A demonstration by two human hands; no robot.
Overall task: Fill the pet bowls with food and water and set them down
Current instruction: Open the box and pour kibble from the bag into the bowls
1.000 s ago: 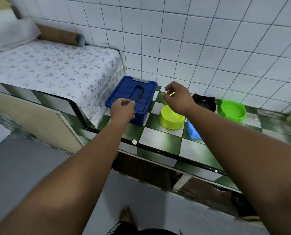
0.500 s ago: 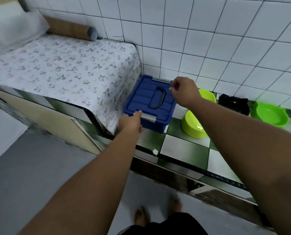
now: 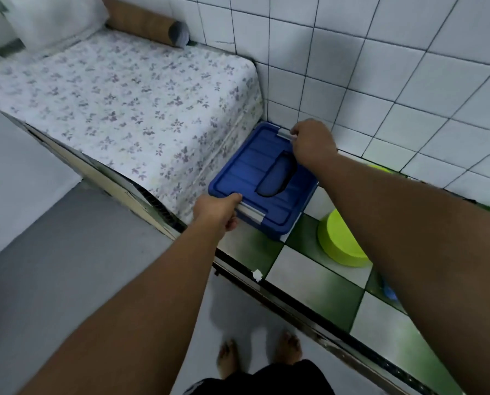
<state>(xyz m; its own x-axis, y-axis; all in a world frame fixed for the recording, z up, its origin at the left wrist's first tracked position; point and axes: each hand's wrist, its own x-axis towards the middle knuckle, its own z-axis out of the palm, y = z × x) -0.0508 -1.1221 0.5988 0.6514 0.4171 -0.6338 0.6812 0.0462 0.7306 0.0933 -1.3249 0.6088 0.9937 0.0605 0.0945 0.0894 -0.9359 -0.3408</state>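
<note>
Left hand: the left hand point(image 3: 217, 210) is at the near edge of the blue plastic storage box with a ribbed lid point(image 3: 255, 178), its fingers curled onto the end of the near grey latch clip point(image 3: 251, 211), the thumb lying over the lid's rim.
Right hand: the right hand point(image 3: 313, 143) reaches across the lid to the far edge, fingertips pinched on the far grey latch clip point(image 3: 284, 134) beside the wall.
Box: it sits on the green-and-white checkered tile counter point(image 3: 309, 277), lid on, a dark recessed handle point(image 3: 275, 178) in the lid's middle; its left side is just beside the hanging edge of the floral-printed white cloth point(image 3: 129, 109).
Bowl: a lime-green round plastic pet bowl point(image 3: 337, 238) stands on the counter to the right of the box, near it but apart, partly hidden by the right forearm; its inside is hidden.
Other bowl: a second green edge point(image 3: 379, 168) shows farther along by the wall, mostly covered by the arm.
Blue scrap: a small blue object point(image 3: 390, 293) peeks out under the right forearm; what it is cannot be told.
Far left: a brown cardboard tube point(image 3: 146, 19) lies along the white tiled wall point(image 3: 380, 67) at the far end of the cloth.
Floor: bare feet point(image 3: 288, 347) stand on pale floor near the counter's edge.
</note>
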